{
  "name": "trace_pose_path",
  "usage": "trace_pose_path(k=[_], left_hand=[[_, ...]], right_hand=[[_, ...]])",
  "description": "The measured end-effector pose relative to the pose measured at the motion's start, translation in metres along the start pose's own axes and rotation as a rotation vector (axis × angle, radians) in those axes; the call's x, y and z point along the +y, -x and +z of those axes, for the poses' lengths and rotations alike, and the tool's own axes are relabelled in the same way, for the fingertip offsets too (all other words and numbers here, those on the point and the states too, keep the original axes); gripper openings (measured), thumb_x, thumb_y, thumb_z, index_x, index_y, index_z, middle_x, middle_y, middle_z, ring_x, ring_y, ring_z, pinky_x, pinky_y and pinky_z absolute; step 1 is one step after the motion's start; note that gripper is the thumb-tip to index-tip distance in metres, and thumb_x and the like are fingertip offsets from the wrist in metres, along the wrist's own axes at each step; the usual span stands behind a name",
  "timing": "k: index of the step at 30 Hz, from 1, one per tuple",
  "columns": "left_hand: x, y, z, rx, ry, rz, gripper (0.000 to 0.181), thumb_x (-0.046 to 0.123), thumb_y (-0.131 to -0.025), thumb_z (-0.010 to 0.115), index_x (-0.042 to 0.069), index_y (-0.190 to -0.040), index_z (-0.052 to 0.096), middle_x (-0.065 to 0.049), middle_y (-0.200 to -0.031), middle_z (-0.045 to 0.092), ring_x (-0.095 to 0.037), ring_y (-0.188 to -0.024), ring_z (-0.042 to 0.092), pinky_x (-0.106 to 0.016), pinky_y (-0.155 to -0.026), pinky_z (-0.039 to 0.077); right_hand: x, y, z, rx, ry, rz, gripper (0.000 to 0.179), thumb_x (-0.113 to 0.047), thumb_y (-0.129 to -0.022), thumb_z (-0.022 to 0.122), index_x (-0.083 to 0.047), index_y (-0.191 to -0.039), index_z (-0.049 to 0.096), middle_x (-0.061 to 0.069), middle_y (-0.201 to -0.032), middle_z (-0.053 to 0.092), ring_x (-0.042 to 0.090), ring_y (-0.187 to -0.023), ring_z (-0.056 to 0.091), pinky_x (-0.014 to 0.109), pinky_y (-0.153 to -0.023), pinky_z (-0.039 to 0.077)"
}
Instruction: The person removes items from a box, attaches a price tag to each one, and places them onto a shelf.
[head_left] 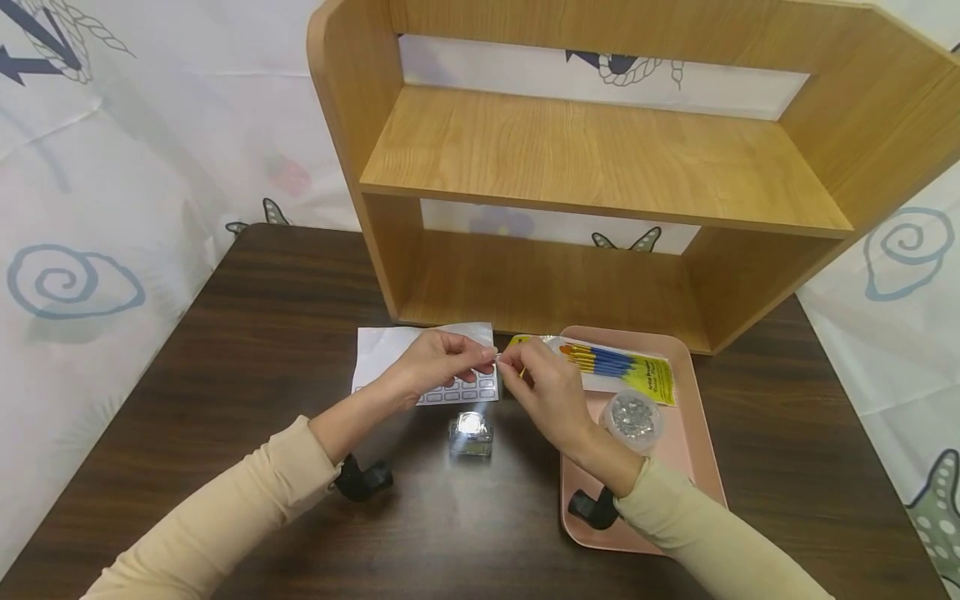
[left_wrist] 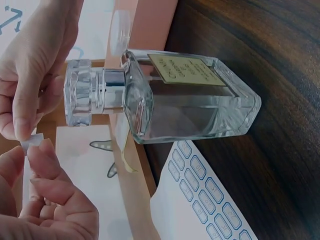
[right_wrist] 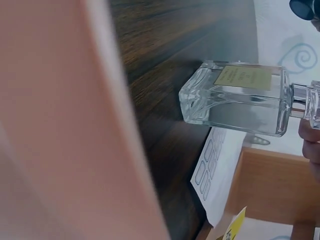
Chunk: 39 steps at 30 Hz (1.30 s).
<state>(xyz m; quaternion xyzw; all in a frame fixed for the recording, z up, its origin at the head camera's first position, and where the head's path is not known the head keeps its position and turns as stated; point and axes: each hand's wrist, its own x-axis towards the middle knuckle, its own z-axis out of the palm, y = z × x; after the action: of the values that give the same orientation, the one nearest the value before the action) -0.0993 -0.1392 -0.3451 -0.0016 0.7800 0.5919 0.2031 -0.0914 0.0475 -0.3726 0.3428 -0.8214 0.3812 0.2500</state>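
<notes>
Above the table my left hand (head_left: 438, 362) and right hand (head_left: 551, 396) meet fingertip to fingertip. Between them is a small white label (left_wrist: 33, 142), pinched by the thumb and finger of each hand. Just below stands an upright clear glass perfume bottle (left_wrist: 185, 112) with a faceted clear cap (left_wrist: 78, 92) and a pale gold front label. Behind it lies a white sheet of labels (head_left: 386, 343) with rows of blue-bordered printed rectangles, partly hidden under my left hand.
At the right is a pink tray (head_left: 693, 450) with a pack of paint brushes (head_left: 615, 364) and a round clear tub (head_left: 633, 417) of silvery bits. A two-tier wooden shelf (head_left: 600, 158) stands at the back of the dark wooden table (head_left: 247, 358).
</notes>
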Motion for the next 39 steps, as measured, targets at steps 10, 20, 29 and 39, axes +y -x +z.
trace_pose_path(k=[10,20,29,39], left_hand=[[0.000,0.000,0.004,0.031,-0.004,0.022,0.020,0.016,-0.088,0.064,-0.001,-0.098,0.070,-0.008,-0.087,0.072,-0.013,-0.071,0.061,-0.023,-0.063,0.044],[0.003,0.006,0.004,0.059,-0.081,0.099,0.015,0.011,-0.086,0.066,-0.002,-0.092,0.070,-0.011,-0.083,0.070,-0.012,-0.067,0.061,-0.026,-0.066,0.048],[0.008,0.019,0.003,0.029,-0.278,0.217,0.009,0.016,-0.082,0.071,0.008,-0.085,0.073,-0.002,-0.071,0.068,-0.009,-0.063,0.054,-0.023,-0.057,0.045],[-0.003,0.052,0.006,0.068,-0.469,0.408,0.005,0.013,-0.078,0.076,0.015,-0.078,0.071,0.007,-0.082,0.066,-0.008,-0.077,0.057,-0.026,-0.066,0.048]], right_hand=[[0.003,0.005,0.000,-0.030,-0.009,-0.047,0.018,0.000,-0.075,0.075,-0.008,-0.085,0.062,0.001,-0.073,0.058,0.009,-0.060,0.050,0.017,-0.051,0.042],[-0.004,0.002,-0.014,-0.045,-0.203,0.271,0.013,-0.003,-0.081,0.072,-0.006,-0.090,0.063,0.004,-0.079,0.059,0.009,-0.063,0.052,0.019,-0.054,0.045],[-0.017,-0.001,-0.022,-0.165,-0.286,0.456,0.009,-0.006,-0.081,0.072,-0.007,-0.086,0.065,0.003,-0.080,0.063,0.012,-0.070,0.053,0.020,-0.060,0.047],[-0.042,0.025,-0.015,-0.106,-0.213,0.373,0.015,-0.003,-0.076,0.075,-0.012,-0.080,0.064,0.000,-0.086,0.055,0.015,-0.081,0.049,0.022,-0.063,0.044]])
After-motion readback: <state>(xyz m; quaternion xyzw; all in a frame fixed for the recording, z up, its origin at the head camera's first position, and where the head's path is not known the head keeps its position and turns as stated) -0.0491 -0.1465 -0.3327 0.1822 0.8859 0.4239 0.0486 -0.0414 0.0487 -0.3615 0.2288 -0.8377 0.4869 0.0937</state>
